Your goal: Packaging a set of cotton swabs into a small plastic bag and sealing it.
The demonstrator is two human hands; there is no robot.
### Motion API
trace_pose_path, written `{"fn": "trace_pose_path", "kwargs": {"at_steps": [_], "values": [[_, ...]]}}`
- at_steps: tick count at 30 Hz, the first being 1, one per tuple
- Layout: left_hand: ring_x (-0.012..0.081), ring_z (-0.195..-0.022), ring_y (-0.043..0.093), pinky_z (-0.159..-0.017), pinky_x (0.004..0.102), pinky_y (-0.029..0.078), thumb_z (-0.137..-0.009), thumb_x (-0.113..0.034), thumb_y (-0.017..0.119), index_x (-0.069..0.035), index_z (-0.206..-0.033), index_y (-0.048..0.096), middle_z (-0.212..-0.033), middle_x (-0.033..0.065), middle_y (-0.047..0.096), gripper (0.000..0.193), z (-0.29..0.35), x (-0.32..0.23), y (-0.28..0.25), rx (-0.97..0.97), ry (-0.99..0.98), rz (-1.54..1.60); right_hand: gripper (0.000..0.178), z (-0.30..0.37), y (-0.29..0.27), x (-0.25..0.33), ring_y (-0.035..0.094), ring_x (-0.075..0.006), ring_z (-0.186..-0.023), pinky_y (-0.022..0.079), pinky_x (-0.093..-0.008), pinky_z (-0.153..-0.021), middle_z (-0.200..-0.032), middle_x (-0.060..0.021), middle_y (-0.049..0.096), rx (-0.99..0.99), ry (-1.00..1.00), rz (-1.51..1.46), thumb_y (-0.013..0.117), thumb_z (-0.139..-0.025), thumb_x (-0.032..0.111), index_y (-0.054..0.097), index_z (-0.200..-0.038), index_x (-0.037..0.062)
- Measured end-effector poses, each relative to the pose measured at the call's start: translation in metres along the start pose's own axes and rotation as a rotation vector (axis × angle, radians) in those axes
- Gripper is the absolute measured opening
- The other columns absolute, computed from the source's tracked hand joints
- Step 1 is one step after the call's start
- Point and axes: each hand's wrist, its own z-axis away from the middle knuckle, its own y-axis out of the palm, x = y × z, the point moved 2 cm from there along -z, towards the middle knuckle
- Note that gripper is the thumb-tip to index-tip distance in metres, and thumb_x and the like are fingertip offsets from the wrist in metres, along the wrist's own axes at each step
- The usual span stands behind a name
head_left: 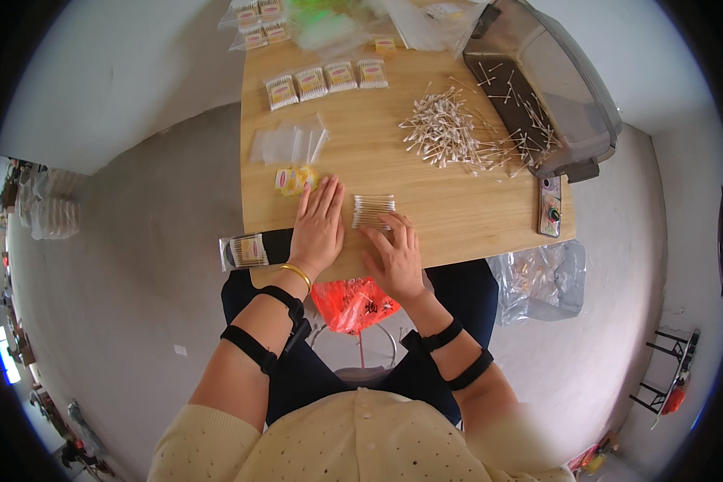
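My left hand point(320, 223) lies flat on the wooden table, fingers stretched out and holding nothing. Its fingertips are beside a small pile of yellow-and-white printed cards point(296, 180). To its right, a neat row of cotton swabs point(373, 209) lies side by side on the wood. My right hand point(397, 251) is at the lower right of this row, its fingers apart and bent a little, with fingertips touching the swabs' edge. No swab appears lifted. Above the cards lie several flat clear plastic bags point(291, 143).
A loose heap of cotton swabs point(442, 128) lies right of centre, trailing into a tipped grey clear bin point(570, 96). Four-sided filled swab packs point(341, 76) line the back left. A phone point(549, 207) sits at the right edge; a filled pack point(249, 251) at the left front corner.
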Motion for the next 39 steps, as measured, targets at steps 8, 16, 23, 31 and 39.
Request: {"fn": "trace_pose_path", "kwargs": {"at_steps": [8, 16, 23, 31, 39], "values": [[0.0287, -0.154, 0.032, -0.131, 0.0495, 0.011, -0.093, -0.017, 0.056, -0.001, -0.156, 0.037, -0.164, 0.0145, 0.036, 0.068, -0.001, 0.000, 0.000, 0.002, -0.020, 0.034, 0.047, -0.002, 0.001, 0.000, 0.041, -0.0394, -0.139, 0.031, -0.0550, -0.121, -0.140, -0.0152, 0.048, -0.017, 0.008, 0.044, 0.075, -0.085, 0.020, 0.065, -0.131, 0.0147], [0.0289, -0.153, 0.033, -0.131, 0.0501, 0.012, -0.092, -0.017, 0.056, 0.000, -0.156, 0.038, -0.164, 0.0140, 0.036, 0.068, 0.000, -0.001, 0.000, -0.010, -0.022, 0.034, 0.048, -0.005, 0.002, -0.002, 0.040, -0.0407, -0.140, 0.030, -0.0566, -0.121, -0.143, -0.0154, 0.046, -0.033, 0.044, 0.023, 0.074, -0.087, 0.022, 0.063, -0.133, 0.0143], [0.0285, -0.153, 0.032, -0.130, 0.0500, 0.013, -0.092, -0.017, 0.057, 0.000, -0.157, 0.037, -0.165, 0.0135, 0.035, 0.070, -0.001, 0.000, -0.001, -0.008, -0.023, 0.032, 0.048, -0.007, 0.005, -0.005, 0.039, -0.0416, -0.140, 0.030, -0.0576, -0.121, -0.143, -0.0165, 0.045, -0.018, 0.012, 0.079, 0.074, -0.088, 0.023, 0.061, -0.133, 0.0128], [0.0282, -0.154, 0.032, -0.130, 0.0502, 0.012, -0.090, -0.017, 0.058, -0.001, -0.157, 0.036, -0.165, 0.0134, 0.034, 0.073, 0.000, 0.000, 0.000, 0.020, -0.029, 0.034, 0.046, -0.016, 0.006, -0.007, 0.040, -0.0423, -0.140, 0.030, -0.0577, -0.120, -0.141, -0.0162, 0.045, -0.031, 0.058, 0.063, 0.074, -0.088, 0.023, 0.062, -0.131, 0.0127], [0.0271, -0.155, 0.030, -0.131, 0.0497, 0.012, -0.090, -0.017, 0.058, 0.000, -0.156, 0.038, -0.166, 0.0132, 0.034, 0.071, 0.000, 0.000, -0.002, 0.014, -0.034, 0.046, 0.045, -0.017, 0.006, -0.007, 0.041, -0.0421, -0.138, 0.032, -0.0573, -0.119, -0.139, -0.0166, 0.046, -0.031, 0.051, 0.053, 0.073, -0.089, 0.022, 0.062, -0.131, 0.0113]]}}
